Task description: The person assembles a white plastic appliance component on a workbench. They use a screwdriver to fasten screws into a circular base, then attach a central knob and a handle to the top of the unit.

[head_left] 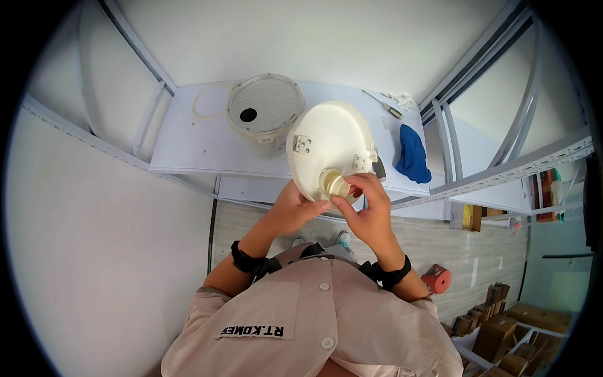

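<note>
A round cream plastic housing, tilted up, is held in front of me above the shelf's front edge. My left hand grips its lower rim, thumb on the near side. At the housing's lower part sits a cream threaded ring or cap, and my right hand pinches it between thumb and fingers. Small metal hinge-like brackets are fixed on the housing's face. Behind it on the shelf, to the left, lies a round fixture with a clear ribbed cover and a dark round spot.
The white shelf carries a screwdriver, a blue cloth and a crumpled white tissue at the right. A cream ring or cord lies at the left. Metal frame posts stand on both sides. A red roll and cardboard boxes are on the right below.
</note>
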### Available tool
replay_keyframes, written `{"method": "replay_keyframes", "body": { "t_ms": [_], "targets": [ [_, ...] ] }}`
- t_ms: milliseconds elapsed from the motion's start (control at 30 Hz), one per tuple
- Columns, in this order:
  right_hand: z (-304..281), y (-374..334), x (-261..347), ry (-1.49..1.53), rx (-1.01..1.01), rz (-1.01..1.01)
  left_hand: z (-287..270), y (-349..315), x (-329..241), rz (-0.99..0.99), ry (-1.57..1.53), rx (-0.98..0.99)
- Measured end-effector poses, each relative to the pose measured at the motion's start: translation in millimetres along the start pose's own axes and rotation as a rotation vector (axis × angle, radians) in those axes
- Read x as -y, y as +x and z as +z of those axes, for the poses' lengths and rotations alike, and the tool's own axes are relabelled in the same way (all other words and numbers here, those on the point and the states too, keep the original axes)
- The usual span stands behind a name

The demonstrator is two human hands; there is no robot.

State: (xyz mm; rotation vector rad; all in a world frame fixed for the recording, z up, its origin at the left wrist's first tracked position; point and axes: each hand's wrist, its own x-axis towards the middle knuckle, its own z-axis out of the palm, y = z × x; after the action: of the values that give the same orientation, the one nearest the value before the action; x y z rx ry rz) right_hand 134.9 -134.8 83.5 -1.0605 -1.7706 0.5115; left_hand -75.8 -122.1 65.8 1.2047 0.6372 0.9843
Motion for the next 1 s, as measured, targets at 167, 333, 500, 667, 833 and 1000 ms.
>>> {"method": "replay_keyframes", "body": {
  "t_ms": [167, 333, 500, 667, 833, 1000],
  "targets": [
    [6, 3, 3, -0.067, 0.013, 0.034, -9, 0, 12, -0.003, -0.012, 0.004],
    [9, 6, 1, -0.111, 0.03, 0.028, -9, 1, 12, -0.008, -0.002, 0.02],
    [10, 6, -1, -0.11, 0.032, 0.048, -8, 2, 10, -0.013, -0.012, 0.027],
    [10, 8, -3, -0.13, 0.043, 0.067, -6, 1, 10, -0.066, 0.044, 0.021],
    [12, 5, -12, -0.176, 0.035, 0.005, -7, 3, 14, -0.071, 0.055, 0.025],
    [7, 6, -7, -0.208, 0.066, -0.058, -8, 5, 15, -0.069, 0.036, 0.05]
  ]
}}
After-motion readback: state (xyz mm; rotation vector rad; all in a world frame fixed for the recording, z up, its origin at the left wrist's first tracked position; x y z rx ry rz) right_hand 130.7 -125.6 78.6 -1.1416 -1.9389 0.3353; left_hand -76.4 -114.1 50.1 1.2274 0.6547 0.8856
